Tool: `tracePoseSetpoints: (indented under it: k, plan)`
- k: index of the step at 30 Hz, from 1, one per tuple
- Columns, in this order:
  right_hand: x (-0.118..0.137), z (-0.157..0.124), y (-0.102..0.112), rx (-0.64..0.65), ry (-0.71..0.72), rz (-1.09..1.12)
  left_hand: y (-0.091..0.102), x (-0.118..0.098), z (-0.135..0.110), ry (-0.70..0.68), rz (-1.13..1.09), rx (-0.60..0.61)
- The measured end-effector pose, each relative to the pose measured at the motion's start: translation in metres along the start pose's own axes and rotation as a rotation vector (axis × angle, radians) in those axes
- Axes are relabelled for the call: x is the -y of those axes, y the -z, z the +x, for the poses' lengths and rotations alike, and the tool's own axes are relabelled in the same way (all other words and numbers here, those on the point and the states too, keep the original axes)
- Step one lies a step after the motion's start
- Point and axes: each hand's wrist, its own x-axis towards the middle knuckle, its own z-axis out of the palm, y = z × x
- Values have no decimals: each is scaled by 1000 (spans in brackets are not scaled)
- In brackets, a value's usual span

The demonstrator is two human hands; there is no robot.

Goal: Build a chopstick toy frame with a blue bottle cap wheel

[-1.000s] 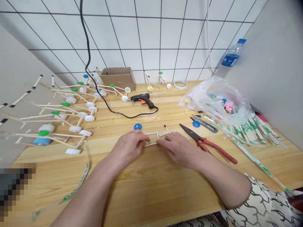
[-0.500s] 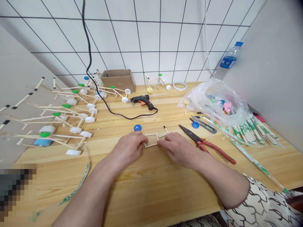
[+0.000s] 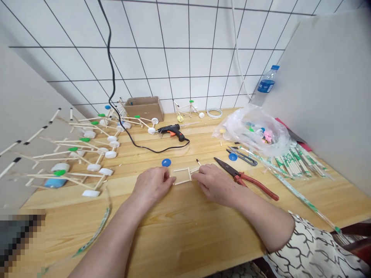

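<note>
A small frame of pale wooden sticks (image 3: 189,174) lies on the table between my hands, two long sticks joined by a short crosspiece near its right end. My right hand (image 3: 216,183) has its fingers closed on the right end, hiding part of it; a black-tipped stick (image 3: 198,162) pokes up beside the fingertips. At the left end, my left hand (image 3: 153,182) pinches what looks like a short stick (image 3: 170,175), mostly covered by thumb and fingers. A blue bottle cap (image 3: 166,162) lies just beyond my left hand. Red-handled pliers (image 3: 237,175) rest right of my right hand.
Several stick models with white cap wheels (image 3: 93,167) stand on the left. Behind are a cardboard box (image 3: 147,110), a corded glue gun (image 3: 174,131) and a tape roll (image 3: 214,113). On the right lie thread snips (image 3: 246,157), a plastic bag (image 3: 232,125) and wrapped sticks (image 3: 298,160).
My left hand has drawn slightly away from the stick frame, baring the left ends of its long sticks. My right hand stays at the right end. The camera view has shifted a little.
</note>
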Motion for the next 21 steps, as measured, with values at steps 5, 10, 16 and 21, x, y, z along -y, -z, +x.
tracePoseSetpoints:
  k: [5,10,16,21]
  plan:
    - [1,-2,2,2,14,-63,-4,2,-2,-26,13,0]
    - [-1,-3,2,-24,31,-95,-8,11,-2,-121,43,-22]
    - [0,-4,0,-50,56,-128,-7,4,-6,-155,-48,-141]
    - [0,-1,0,-202,-3,-53,-10,-20,-17,-298,-305,-168]
